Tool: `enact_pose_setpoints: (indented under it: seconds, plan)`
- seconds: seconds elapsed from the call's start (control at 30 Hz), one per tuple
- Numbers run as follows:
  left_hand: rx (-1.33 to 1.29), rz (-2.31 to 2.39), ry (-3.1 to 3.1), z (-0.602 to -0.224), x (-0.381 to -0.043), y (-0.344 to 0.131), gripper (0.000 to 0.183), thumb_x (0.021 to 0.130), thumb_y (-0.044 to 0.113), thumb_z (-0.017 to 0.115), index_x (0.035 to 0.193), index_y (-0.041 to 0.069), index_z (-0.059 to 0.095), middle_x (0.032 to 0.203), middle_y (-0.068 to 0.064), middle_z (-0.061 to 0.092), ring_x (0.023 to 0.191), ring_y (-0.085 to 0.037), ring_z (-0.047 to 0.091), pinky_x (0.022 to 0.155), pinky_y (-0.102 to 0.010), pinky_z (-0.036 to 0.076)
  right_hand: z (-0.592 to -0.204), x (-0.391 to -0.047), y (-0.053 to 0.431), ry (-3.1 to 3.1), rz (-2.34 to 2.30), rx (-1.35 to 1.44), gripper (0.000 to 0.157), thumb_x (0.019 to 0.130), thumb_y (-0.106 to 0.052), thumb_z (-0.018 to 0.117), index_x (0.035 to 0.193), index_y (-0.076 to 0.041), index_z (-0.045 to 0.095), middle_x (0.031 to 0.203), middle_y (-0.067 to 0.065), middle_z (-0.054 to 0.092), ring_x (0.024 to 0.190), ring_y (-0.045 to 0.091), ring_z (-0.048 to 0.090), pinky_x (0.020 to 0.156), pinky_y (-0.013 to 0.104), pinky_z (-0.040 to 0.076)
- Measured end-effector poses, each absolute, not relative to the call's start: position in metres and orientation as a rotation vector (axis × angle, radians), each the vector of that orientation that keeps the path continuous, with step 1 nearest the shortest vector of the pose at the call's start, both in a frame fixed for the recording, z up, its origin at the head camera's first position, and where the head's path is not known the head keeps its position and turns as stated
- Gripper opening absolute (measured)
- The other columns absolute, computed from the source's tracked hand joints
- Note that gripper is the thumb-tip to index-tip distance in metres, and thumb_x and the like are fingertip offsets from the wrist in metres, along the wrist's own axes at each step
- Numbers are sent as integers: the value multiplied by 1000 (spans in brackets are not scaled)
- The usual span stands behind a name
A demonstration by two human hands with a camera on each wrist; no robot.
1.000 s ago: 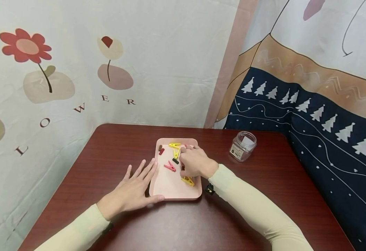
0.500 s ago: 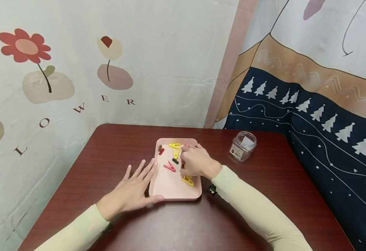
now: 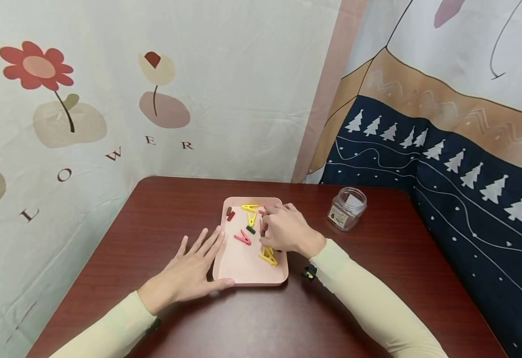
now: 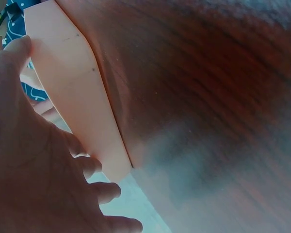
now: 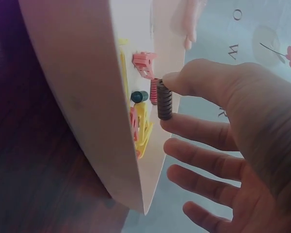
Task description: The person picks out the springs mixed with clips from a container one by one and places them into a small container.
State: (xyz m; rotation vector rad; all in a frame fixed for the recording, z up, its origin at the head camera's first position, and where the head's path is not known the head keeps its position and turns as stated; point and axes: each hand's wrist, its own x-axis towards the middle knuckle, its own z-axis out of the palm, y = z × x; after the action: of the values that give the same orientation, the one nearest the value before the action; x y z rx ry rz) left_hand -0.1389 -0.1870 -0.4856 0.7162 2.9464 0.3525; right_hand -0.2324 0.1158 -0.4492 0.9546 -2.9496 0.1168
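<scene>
While the left hand [image 3: 185, 276] is resting against the left rim of the tray [image 3: 238, 268], the right hand [image 3: 291, 229] is pinching a brown piece [image 5: 164, 103]. The left fingers are lying straight and spread apart. The right thumb and index finger are clamping the brown piece at its two ends; the other three fingers are staying clear of it. The brown piece is sitting over the right half of the tray; whether it is touching the tray floor cannot be told.

On the near side of the right hand, a yellow clip [image 3: 268, 256] is lying partly covered. To the left of that hand, a pink clip [image 3: 243, 238] and a green piece [image 3: 250, 230] are lying near each other. Toward the far rim, a second yellow clip [image 3: 251, 219] and a third yellow clip [image 3: 249, 206] are lying close together. Near the far left corner, a second brown piece [image 3: 228, 211] and a red piece [image 3: 230, 216] are lying side by side.

Well apart to the right, a jar [image 3: 347, 209] is standing upright on the table [image 3: 185, 199].
</scene>
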Motion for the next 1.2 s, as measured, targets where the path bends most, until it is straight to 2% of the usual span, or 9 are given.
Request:
enact_pose_setpoints:
  seconds: [0.17,0.33,0.57,0.73,0.97,1.2]
  plan:
    - [715,351,2943,-486,-140,-187,125,99,95,59,187,14,25,198,-7,19,181,-49,25,137,-88,21,-449,-230,124,-2923,127,923,26,97,-51,92,98,-26,86,127,0,81,129,21,68,120,54,56]
    - [708,344,2943,-485,-140,-188,124,99,94,60,188,14,25,198,-7,18,181,-49,25,137,-88,21,-447,-229,131,-2891,185,892,20,97,-50,93,100,-30,88,125,-2,81,120,22,69,119,53,56]
    - [703,361,2930,-484,-139,-187,124,100,92,62,188,13,24,199,-7,16,181,-50,23,137,-89,19,-445,-225,144,-2834,273,877,22,95,-45,94,102,-25,88,118,-3,82,112,21,67,114,53,57]
    - [703,359,2918,-485,-139,-186,123,101,91,62,188,13,24,199,-7,16,182,-50,22,137,-89,19,-445,-221,154,-2799,318,847,24,95,-45,96,102,-24,86,115,-3,82,113,22,68,113,53,57]
    - [701,360,2914,-485,-137,-186,124,100,93,60,188,14,24,199,-6,15,182,-49,22,138,-88,18,-443,-217,166,-2759,366,801,26,95,-43,96,108,-22,89,118,1,85,117,25,71,115,55,58]
    - [694,354,2917,-484,-136,-188,122,101,90,63,188,14,25,199,-6,15,182,-48,22,138,-88,18,-441,-216,176,-2724,414,763,29,95,-41,96,114,-19,89,117,2,84,116,26,72,118,58,57]
